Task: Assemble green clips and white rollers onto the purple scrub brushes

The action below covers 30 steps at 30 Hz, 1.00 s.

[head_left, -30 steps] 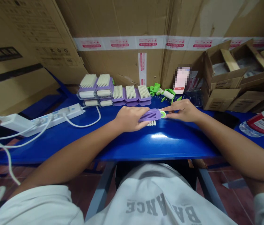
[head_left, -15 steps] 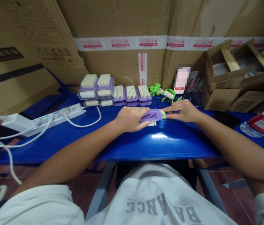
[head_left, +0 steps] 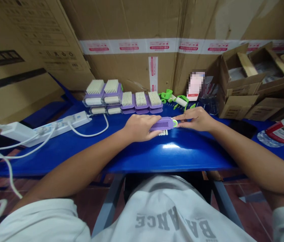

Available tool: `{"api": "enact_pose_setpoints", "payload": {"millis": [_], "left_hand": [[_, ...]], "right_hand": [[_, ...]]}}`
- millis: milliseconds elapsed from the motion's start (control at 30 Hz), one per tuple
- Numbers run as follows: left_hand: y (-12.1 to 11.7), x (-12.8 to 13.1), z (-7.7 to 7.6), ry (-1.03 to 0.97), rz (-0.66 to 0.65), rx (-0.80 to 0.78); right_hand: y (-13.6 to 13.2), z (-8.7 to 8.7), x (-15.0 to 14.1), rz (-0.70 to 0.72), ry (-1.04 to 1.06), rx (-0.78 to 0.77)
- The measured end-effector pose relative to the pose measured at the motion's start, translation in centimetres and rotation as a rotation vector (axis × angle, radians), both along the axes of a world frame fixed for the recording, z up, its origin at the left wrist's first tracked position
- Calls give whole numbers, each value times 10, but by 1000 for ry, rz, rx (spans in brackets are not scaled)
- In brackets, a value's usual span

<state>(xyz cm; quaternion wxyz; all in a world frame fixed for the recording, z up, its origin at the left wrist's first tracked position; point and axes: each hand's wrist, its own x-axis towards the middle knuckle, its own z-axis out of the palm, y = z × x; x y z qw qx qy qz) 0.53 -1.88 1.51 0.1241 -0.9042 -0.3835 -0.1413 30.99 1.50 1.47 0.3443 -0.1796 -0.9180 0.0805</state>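
A purple brush (head_left: 161, 124) lies bristles-down on the blue table (head_left: 137, 154), its white bristles showing under its front edge. My left hand (head_left: 140, 127) is closed round the brush's left end. My right hand (head_left: 197, 119) pinches a small green round piece (head_left: 175, 123) at the brush's right end, with the index finger stretched along it. Behind them stand rows of finished purple brushes (head_left: 124, 97), some stacked, bristles up.
Loose green and white parts (head_left: 176, 98) lie behind my right hand. Open cardboard boxes (head_left: 255, 84) stand at the back right, a water bottle (head_left: 280, 132) lies at the right edge. A white power strip (head_left: 58, 126) with cables lies left. Large cartons wall the back.
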Motion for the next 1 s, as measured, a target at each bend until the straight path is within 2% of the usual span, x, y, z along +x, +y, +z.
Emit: {"api": "enact_pose_setpoints", "payload": {"millis": [267,467,667,767,900,1000], "left_hand": [[0,0,0,-5,1,-11],[-2,1,1,-12,11,-23],[2,1,-1,-57,70,-37],[5,0,-2,-88,56,-58],[9,-3,-2,-206,-21,-76],[14,-5,1,-368,-19,-145]], "right_hand": [[-1,1,0,-11,-2,-4],[-7,4,-3,-70,5,-50],[-9,12,0,-21,-67,-89],[-7,15,4,-79,-57,-75],[-6,15,4,-181,-130,-46],[-6,13,2,-209,-221,-33]]}}
